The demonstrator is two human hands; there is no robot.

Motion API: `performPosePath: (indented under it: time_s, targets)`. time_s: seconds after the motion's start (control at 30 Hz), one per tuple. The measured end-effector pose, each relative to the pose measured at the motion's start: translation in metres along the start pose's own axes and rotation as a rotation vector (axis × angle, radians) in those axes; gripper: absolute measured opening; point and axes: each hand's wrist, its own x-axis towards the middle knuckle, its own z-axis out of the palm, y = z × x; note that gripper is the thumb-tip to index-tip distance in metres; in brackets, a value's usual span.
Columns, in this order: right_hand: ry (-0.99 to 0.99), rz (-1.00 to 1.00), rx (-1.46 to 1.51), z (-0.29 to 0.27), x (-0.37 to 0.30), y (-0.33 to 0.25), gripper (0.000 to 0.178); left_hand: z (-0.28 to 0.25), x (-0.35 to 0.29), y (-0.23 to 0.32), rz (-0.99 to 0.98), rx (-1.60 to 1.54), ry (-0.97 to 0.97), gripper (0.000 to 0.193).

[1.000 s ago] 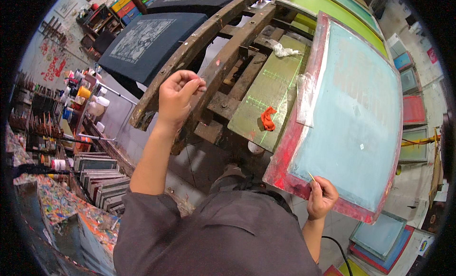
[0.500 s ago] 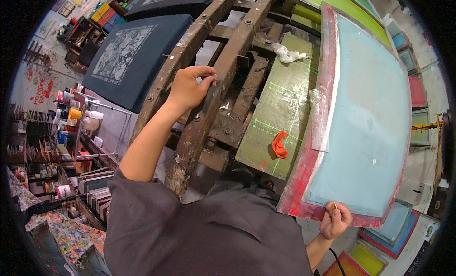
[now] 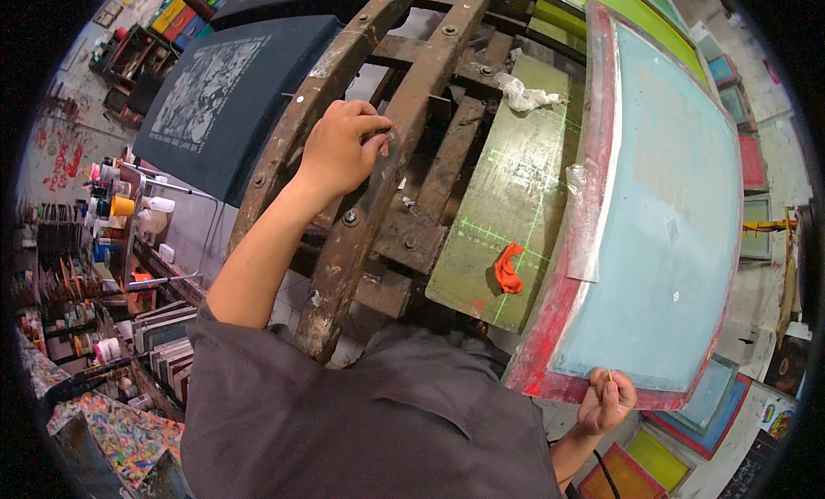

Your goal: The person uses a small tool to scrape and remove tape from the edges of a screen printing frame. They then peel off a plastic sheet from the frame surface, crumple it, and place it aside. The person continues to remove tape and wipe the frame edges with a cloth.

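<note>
My left hand [image 3: 342, 147] is raised over a paint-worn brown metal rail [image 3: 378, 190], thumb and forefinger curled toward each other. Anything between those fingertips is too small to make out. At the lower edge of a large silk screen [image 3: 666, 224] with pale blue mesh and a red-stained frame, my right hand [image 3: 607, 402] pinches a thin yellowish stick [image 3: 610, 375]. Its fingers overlap the frame's border. The screen stands tilted beside a greenish printing board [image 3: 516, 190] with bright green marks. On that board lie a crumpled orange cloth [image 3: 508, 270] and a crumpled white wad [image 3: 526, 96].
A dark shirt [image 3: 241, 104] with a pale print lies stretched over a board at the far left. Ink containers [image 3: 122, 206] and stacked frames [image 3: 168, 344] crowd the left side. More screens [image 3: 713, 404] lean along the right wall.
My left hand has risen slightly, and its fingers remain curled. The view has shifted a little. My right hand stays at the screen's lower edge with the stick.
</note>
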Motion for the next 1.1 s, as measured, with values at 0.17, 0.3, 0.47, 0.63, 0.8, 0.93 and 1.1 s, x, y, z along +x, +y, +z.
performPosePath:
  time_s: [0.17, 0.3, 0.47, 0.63, 0.8, 0.93, 1.1]
  targets:
    - [-0.015, -0.005, 0.017, 0.000, 0.001, 0.000, 0.016, -0.001, 0.000, 0.002, 0.007, 0.016, -0.025, 0.007]
    - [-0.033, -0.005, 0.019, -0.001, 0.001, 0.000, 0.017, -0.003, -0.005, 0.004, 0.010, -0.018, -0.011, 0.004]
    - [-0.047, -0.034, 0.017, -0.001, 0.001, 0.002, 0.017, -0.020, -0.013, 0.008, -0.059, -0.208, -0.008, 0.004]
    - [-0.061, -0.024, 0.026, -0.003, 0.001, 0.002, 0.017, -0.016, -0.016, 0.011, -0.265, -0.422, -0.014, 0.008]
    - [-0.066, -0.015, 0.017, -0.002, 0.001, 0.001, 0.016, -0.007, -0.026, 0.000, 0.031, -0.062, 0.043, 0.011]
    - [-0.051, -0.019, 0.038, -0.001, 0.001, 0.002, 0.016, -0.010, -0.028, -0.001, 0.093, -0.069, -0.014, 0.014]
    - [-0.034, -0.033, 0.007, -0.002, 0.000, 0.003, 0.015, -0.024, -0.026, -0.003, 0.080, -0.163, -0.144, 0.021]
